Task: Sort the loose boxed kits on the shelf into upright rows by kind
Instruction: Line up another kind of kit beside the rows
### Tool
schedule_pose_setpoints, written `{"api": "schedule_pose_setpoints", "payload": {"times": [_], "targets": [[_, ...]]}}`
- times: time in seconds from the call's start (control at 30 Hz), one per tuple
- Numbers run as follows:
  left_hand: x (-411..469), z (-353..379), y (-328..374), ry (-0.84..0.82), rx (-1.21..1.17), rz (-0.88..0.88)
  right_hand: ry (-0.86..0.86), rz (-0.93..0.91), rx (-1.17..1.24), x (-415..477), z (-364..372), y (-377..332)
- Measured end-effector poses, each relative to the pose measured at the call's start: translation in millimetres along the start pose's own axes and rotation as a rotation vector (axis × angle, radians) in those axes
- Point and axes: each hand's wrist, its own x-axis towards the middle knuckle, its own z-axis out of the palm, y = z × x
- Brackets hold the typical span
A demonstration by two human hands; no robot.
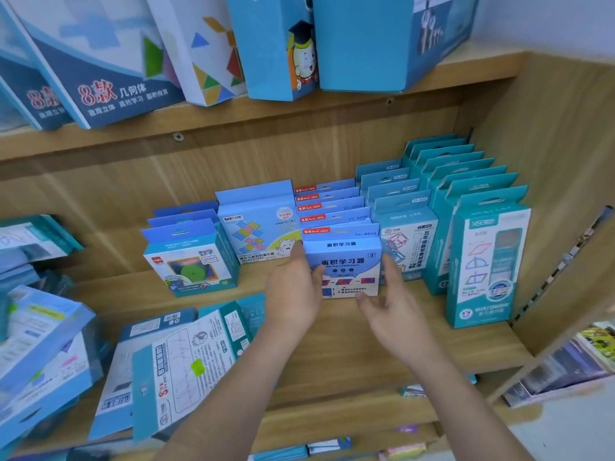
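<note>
Blue box [342, 261]: it stands upright on the wooden shelf [349, 361], at the front of its row and between the two hands. It has a 3 in one top corner.
Left hand [293, 287]: its fingers [316, 272] curl round the left edge of the blue box, so it holds the box.
Right hand [387, 306]: the thumb is up by the right edge of the blue box. The fingers are loose and a bit spread, with the tips touching the bottom edge.
Red-tag row [332, 207]: more boxes of the same kind, lined up behind the blue box, all upright.
Bear box [256, 234]: upright, just beside the red-tag row on the left.
Green-circle boxes [189, 261]: a short upright row further left.
Cube-frame boxes [399, 211]: an upright row just beside the red-tag row on the right.
Tall teal boxes [479, 261]: a long row at the far right, by the side wall of the shelf.
Loose boxes [179, 361]: they lie flat at the front left of the shelf, in a messy pile, one on top of another.
</note>
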Motion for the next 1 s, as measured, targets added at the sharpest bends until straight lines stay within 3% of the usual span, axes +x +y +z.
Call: {"api": "schedule_pose_setpoints", "payload": {"times": [0.1,0.17,0.43,0.63,0.83,1.0], "targets": [[-4.7,0.1,-0.3,0.027,0.043,-0.001,0.100,-0.080,-0.330,5.1,0.2,1.6],[-5.2,-1.2,-0.5,0.040,0.053,-0.020,0.168,-0.081,-0.424,10.2,-3.9,-1.5],[-9.9,3.6,5.8,0.070,0.076,-0.084,0.267,-0.053,-0.394,29.1,-10.1,-6.4],[-13.3,-10.4,6.5,-0.028,0.012,-0.063,0.250,-0.076,-0.356,28.6,-18.7,-13.9],[-68.2,-74.1,-29.6,0.082,-0.193,0.015,0.041,-0.057,0.041,7.5,-11.1,-38.0],[-123.1,-118.2,-94.4,0.125,-0.103,-0.002,-0.241,-0.078,0.151,-21.1,38.4,-61.9]]}}
